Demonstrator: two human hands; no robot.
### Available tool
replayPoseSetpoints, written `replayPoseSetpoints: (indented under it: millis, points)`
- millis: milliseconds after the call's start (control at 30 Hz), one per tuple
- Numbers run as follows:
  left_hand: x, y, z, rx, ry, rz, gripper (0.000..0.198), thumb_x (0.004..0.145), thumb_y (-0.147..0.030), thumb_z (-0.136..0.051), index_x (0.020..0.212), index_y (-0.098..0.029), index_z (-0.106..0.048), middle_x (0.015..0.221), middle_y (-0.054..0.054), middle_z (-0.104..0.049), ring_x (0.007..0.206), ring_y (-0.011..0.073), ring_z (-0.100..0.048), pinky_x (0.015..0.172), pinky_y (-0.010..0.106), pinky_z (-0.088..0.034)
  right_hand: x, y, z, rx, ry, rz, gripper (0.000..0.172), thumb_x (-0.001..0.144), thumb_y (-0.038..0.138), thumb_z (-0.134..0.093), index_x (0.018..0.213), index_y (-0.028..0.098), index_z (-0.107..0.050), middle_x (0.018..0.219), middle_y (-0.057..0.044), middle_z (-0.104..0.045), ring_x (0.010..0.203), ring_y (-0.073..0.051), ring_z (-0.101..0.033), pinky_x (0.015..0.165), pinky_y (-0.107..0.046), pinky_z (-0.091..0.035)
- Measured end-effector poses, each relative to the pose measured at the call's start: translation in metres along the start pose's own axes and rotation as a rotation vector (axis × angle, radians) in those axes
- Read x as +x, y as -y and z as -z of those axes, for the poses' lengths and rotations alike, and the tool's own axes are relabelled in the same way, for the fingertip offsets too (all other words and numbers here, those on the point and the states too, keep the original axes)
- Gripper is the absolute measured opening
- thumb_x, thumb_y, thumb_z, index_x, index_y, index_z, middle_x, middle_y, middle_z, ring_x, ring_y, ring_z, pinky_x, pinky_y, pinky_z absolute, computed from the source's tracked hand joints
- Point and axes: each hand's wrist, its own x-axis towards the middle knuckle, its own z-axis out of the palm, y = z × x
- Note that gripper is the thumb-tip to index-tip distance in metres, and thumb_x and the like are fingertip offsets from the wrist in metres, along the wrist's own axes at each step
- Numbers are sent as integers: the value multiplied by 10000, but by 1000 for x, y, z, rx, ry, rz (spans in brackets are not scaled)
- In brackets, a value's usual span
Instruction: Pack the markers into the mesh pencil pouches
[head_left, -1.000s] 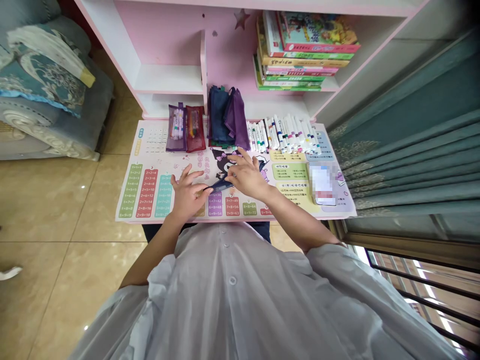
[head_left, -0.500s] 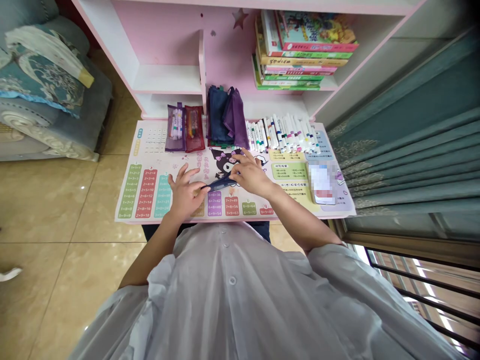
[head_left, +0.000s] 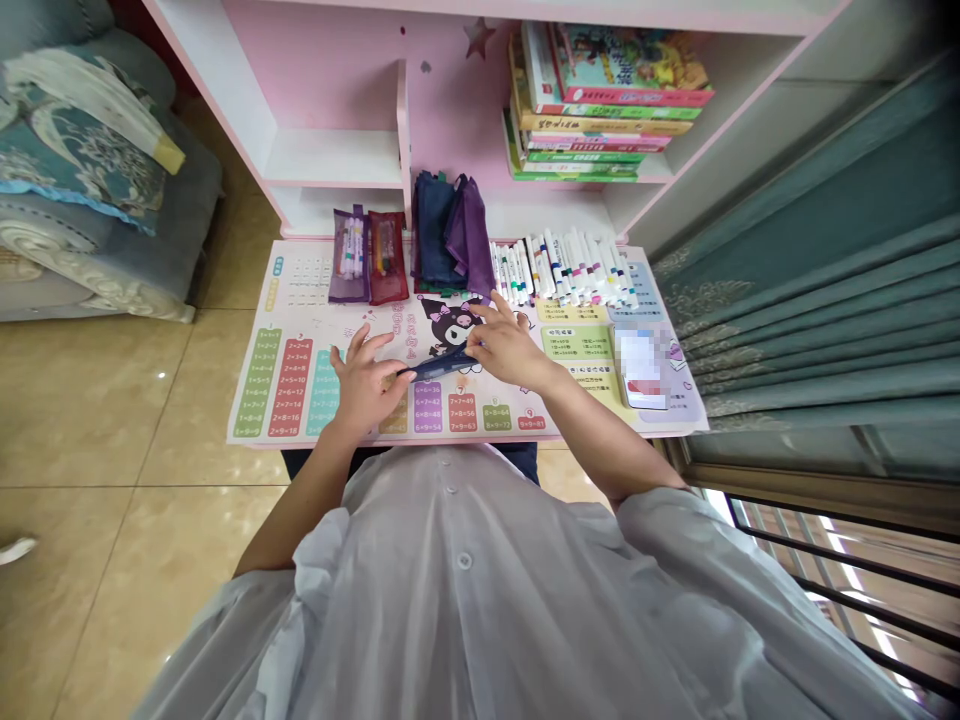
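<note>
A dark blue pencil pouch [head_left: 441, 365] is stretched between my hands, low over the desk's front half. My left hand [head_left: 367, 385] pinches its left end between thumb and forefinger, the other fingers spread. At the right end, my right hand [head_left: 506, 345] grips the pouch with thumb and forefinger. What the pouch contains, if anything, I cannot make out. Beyond my hands lie stacked blue pouches [head_left: 435, 235] with a purple pouch [head_left: 470, 240] on their right side. Several white markers [head_left: 577, 265] lie in a row to the right of them.
A purple pouch with markers [head_left: 350, 255] and a red pouch with pens [head_left: 387, 258] lie at the back left. A phone [head_left: 641, 368] rests at the desk's right side. Books [head_left: 600, 120] are stacked on the pink-and-white shelf [head_left: 337, 160]. A teal curtain [head_left: 817, 270] hangs at the right.
My right hand has shifted slightly to the right and my left hand slightly to the left, keeping hold of the blue pouch. Other things on the desk have stayed put.
</note>
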Motion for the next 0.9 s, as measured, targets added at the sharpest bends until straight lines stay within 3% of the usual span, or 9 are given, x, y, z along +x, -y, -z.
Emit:
replayPoseSetpoints:
  millis: [900]
  points:
    - [3,7,6,18,-15,17,238,874,-488,-669,795,-282,-758,1371,62,-635,1464,385,-370,1157,715,-152,-5,-27,9,11,-61,-54,191,908,233,-518,799,194,-670,1600,-77,-393,1569,-409,-83,1138,-808,-188]
